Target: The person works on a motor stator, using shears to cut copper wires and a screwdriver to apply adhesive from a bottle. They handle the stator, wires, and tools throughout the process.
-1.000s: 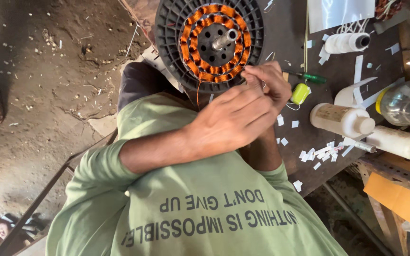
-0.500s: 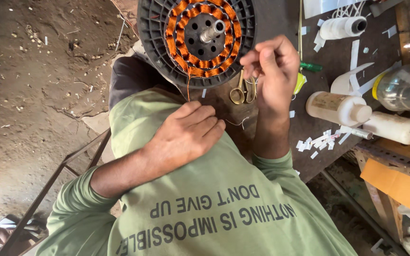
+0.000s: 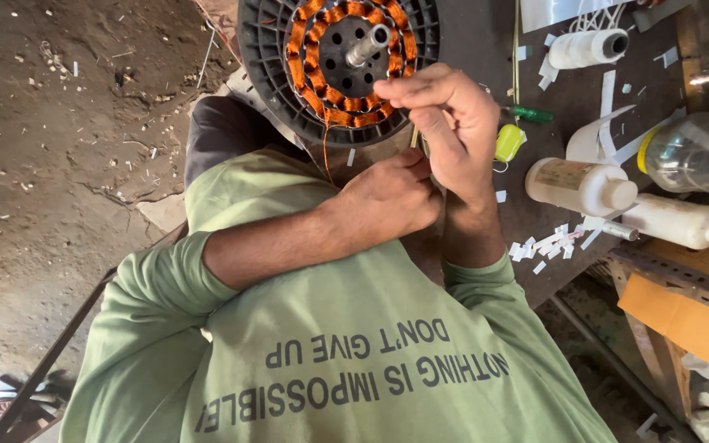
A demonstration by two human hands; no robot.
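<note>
Dirt floor behind; stator [image 3: 338, 61] shaft points up-right twd cam, both hands [image 3: 445, 123] pinched on its copper wire [image 3: 326, 152].

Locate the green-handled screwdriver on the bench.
Head view, upper right: the green-handled screwdriver lies on the dark bench, just right of the right hand and above the yellow-green object.

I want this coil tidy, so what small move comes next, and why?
Probably pull the loose copper wire taut with the left hand: it hangs slack below the stator, while the right hand touches the winding's edge.
</note>
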